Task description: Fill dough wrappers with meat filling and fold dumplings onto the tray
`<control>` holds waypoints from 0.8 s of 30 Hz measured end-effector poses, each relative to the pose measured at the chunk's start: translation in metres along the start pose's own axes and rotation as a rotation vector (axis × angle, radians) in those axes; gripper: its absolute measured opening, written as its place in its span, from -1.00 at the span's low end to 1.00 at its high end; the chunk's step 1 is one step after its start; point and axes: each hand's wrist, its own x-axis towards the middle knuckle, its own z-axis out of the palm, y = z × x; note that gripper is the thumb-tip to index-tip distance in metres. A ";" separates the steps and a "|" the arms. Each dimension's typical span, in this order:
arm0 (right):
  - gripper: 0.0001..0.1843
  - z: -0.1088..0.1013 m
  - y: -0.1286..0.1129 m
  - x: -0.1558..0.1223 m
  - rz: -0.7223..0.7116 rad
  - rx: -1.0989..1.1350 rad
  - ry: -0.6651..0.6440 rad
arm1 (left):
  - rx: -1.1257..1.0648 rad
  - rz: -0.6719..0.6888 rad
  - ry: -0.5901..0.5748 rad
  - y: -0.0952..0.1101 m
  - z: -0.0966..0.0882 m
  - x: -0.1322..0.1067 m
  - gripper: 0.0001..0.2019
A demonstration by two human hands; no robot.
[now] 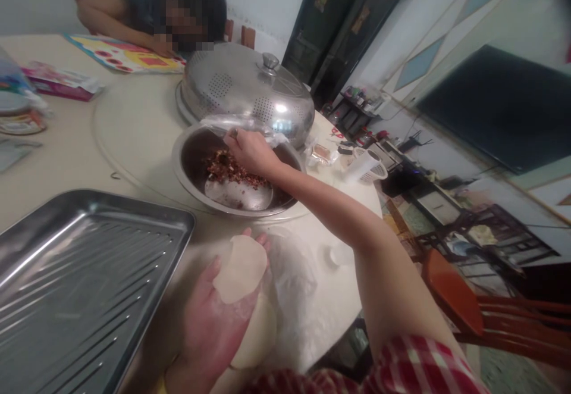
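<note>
A thin round dough wrapper (241, 269) lies across the palm and fingers of my left hand (218, 322), which is turned up and dusted with flour. Beneath that hand, more dough (256, 334) rests on the table. My right hand (252, 153) is over a metal bowl (182, 174), its fingers closed; a small dark tip shows at the top of the fist, but I cannot make out what it grips. Crumbly reddish-brown filling (227, 168) sits in the bowl, with part of the shiny bottom bare.
A ridged metal tray (89, 287) stands at the left. Behind the bowl is a large domed steel lid (241, 78). A clear plastic sheet (294, 269) lies right of my left hand. Across the table (134, 120), a person leans over a colourful board (129, 53). A white basket (372, 168) stands right.
</note>
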 end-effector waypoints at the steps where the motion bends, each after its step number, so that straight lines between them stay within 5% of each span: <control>1: -0.60 0.000 -0.001 0.000 -0.020 -0.037 -0.006 | 0.001 0.004 0.026 0.000 0.001 0.000 -0.58; 9: -0.63 -0.004 0.005 0.002 -0.072 -0.106 -0.002 | 0.019 -0.026 0.003 -0.001 0.000 -0.001 -0.60; 16: -0.72 -0.011 0.020 -0.010 -0.160 0.155 0.049 | 0.001 -0.001 0.044 -0.001 0.001 -0.001 -0.61; 24: -0.76 0.002 0.024 -0.012 -0.260 0.147 -0.123 | -0.046 -0.030 -0.054 -0.001 -0.007 -0.002 -0.56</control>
